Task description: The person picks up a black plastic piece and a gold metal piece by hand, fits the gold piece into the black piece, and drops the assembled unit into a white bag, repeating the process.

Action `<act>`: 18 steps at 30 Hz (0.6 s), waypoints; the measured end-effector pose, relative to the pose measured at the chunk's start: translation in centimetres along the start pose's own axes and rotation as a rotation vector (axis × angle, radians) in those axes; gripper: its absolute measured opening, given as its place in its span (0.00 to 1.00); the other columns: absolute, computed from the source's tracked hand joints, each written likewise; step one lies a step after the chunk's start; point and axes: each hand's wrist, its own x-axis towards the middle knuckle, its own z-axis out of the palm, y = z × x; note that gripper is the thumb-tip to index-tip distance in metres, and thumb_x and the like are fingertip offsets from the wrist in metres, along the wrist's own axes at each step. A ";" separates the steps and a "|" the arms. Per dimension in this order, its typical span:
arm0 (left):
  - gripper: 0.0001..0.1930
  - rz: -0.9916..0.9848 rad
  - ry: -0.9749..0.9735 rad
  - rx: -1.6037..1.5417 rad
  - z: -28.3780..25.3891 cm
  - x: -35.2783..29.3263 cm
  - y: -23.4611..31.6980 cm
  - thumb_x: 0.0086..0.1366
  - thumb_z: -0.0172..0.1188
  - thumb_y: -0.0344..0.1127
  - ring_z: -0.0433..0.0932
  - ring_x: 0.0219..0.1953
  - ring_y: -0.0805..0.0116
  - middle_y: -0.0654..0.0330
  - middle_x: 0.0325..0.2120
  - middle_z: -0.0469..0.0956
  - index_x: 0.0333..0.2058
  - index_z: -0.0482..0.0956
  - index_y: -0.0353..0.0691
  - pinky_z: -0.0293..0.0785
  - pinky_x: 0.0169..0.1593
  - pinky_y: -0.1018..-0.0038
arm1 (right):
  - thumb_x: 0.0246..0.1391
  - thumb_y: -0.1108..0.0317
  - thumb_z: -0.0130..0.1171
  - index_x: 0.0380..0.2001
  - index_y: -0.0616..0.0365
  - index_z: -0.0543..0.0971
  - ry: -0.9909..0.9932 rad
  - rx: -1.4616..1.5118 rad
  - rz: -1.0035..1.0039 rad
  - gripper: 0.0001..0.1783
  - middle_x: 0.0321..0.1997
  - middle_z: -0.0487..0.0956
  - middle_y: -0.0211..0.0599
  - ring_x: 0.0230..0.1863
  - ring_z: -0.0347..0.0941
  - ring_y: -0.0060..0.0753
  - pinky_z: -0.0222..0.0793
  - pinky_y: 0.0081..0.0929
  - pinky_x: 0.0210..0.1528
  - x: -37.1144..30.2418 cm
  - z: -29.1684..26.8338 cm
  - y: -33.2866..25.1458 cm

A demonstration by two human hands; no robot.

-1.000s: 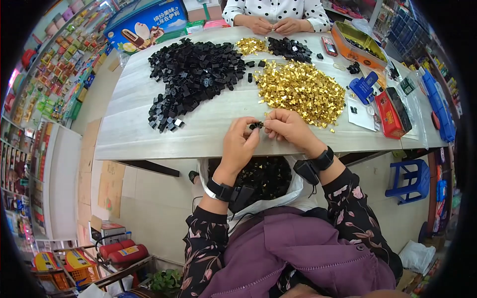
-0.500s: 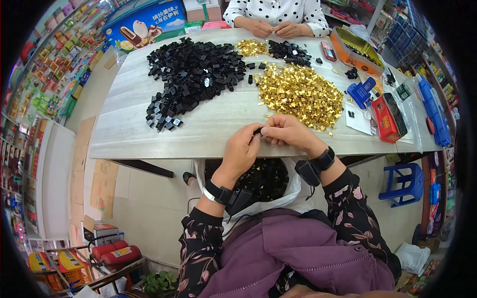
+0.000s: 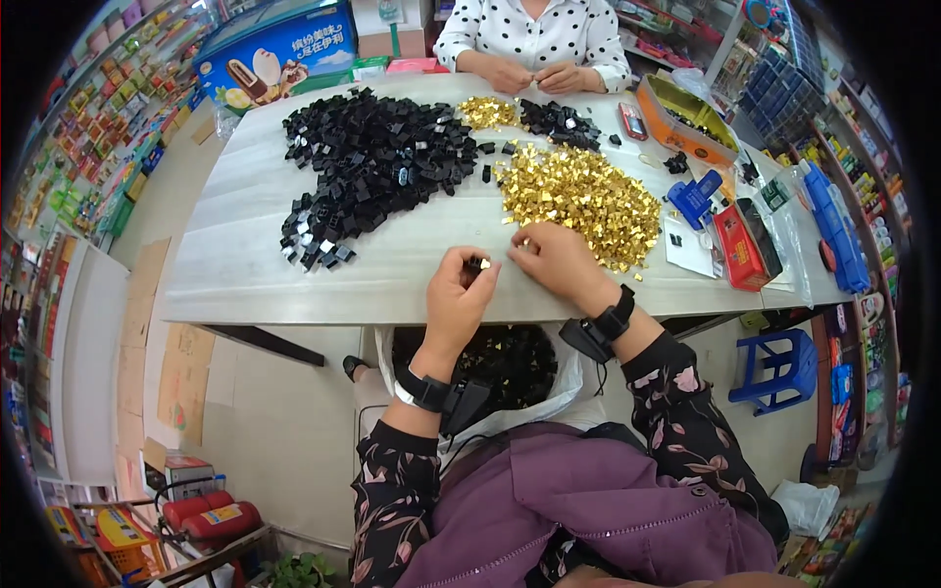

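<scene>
My left hand [image 3: 457, 300] is closed over the front edge of the table, pinching a small black plastic piece [image 3: 474, 265] between thumb and fingers. A bit of gold shows at that piece's end. My right hand [image 3: 561, 265] is bent down at the near left edge of a heap of small gold pieces [image 3: 584, 201], its thumb and forefinger drawn together; whatever sits between them is too small to make out. To the left spreads a large heap of black plastic pieces [image 3: 377, 157]. Below the table edge, a white-lined container [image 3: 573, 367] holds many black and gold pieces [image 3: 490, 365].
Across the table [image 3: 230, 265] a person in a dotted shirt [image 3: 534, 39] handles something small beside smaller gold and black heaps. At right lie an orange tin [image 3: 686, 122], a phone [image 3: 632, 121], a red box [image 3: 745, 245] and a blue case [image 3: 833, 230]. A blue stool [image 3: 774, 370] stands on the floor.
My hands, together before, are now apart. The left has moved left with the black piece, and the right is at the gold heap's edge. The whole view has shifted slightly.
</scene>
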 end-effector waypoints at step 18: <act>0.12 0.147 -0.080 0.374 0.5 -0.5 -0.9 0.59 0.57 0.29 0.74 0.26 0.77 0.58 0.29 0.76 0.43 0.74 0.35 0.71 0.31 0.79 | 0.53 0.68 0.58 0.33 0.61 0.76 -0.182 1.027 0.123 0.08 0.26 0.75 0.26 0.26 0.70 0.14 0.67 0.14 0.28 -1.5 0.7 -1.2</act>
